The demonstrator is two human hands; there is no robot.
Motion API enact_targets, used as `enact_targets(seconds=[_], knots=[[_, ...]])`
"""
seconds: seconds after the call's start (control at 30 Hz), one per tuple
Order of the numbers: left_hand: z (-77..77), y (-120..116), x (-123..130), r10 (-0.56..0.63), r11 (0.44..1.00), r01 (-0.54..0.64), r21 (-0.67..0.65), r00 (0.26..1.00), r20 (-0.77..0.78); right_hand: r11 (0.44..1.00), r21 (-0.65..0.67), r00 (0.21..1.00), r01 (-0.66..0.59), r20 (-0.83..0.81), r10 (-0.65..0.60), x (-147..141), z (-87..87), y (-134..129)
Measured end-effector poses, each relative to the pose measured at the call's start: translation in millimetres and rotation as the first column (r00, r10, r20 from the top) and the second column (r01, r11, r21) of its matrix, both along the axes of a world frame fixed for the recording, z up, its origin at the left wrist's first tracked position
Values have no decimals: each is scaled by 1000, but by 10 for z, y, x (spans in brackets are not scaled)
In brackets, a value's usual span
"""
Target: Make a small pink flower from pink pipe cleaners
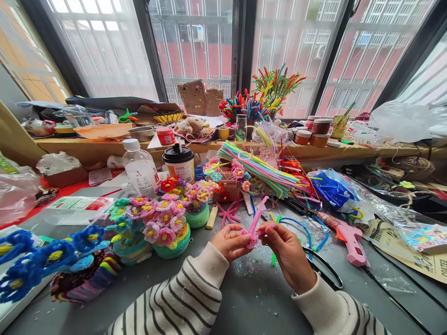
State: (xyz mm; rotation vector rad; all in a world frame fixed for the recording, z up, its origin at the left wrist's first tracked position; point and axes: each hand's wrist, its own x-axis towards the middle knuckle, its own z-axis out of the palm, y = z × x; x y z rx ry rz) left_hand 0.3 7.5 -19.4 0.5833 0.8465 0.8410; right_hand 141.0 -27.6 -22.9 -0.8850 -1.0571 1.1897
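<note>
Above the grey table, my left hand [233, 242] is closed on a pink pipe-cleaner flower [252, 238], its fingers pinching the looped part. A straight pink stem [260, 213] rises from the flower, leaning up and to the right. My right hand [284, 249] is close beside it, thumb and forefinger pressed together at the flower's right edge. What lies between those fingertips is hidden. Left of my hands stands a small pot of pink pipe-cleaner flowers [167, 228]. Pink pipe-cleaner pieces [229, 214] lie just behind my left hand.
A pink glue gun [349, 237] lies at right, its cord trailing to the front. Black-handled scissors [324, 270] are beside my right wrist. Blue flowers [52, 256], a bottle [139, 170] and a lidded cup [179, 163] stand left. Behind lies a pipe-cleaner bundle [260, 165].
</note>
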Motion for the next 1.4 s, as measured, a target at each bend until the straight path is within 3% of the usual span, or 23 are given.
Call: enact_targets(seconds=[0.3, 0.6, 0.8, 0.97, 1.2, 1.4], knots=[[26, -46, 36, -1, 1000, 2, 24, 999, -50, 998, -48, 996, -40, -78, 36, -30, -10, 36], [14, -12, 22, 63, 998, -62, 21, 997, -41, 995, 47, 976, 83, 196, -91, 9, 31, -4], [-13, 10, 7, 48, 999, -47, 20, 998, -39, 966, 200, 876, 167, 419, -238, 13, 30, -36], [-5, 6, 7, 54, 999, -54, 6, 998, -43, 919, 333, 793, 210, 491, -360, 5, 40, -67], [9, -2, 10, 43, 999, -42, 7, 998, -55, 877, 479, 679, 35, 633, -372, 48, 114, -80], [26, -6, 7, 32, 999, -32, 4, 998, -47, 822, 569, 587, -31, 676, -446, 57, 63, -63]])
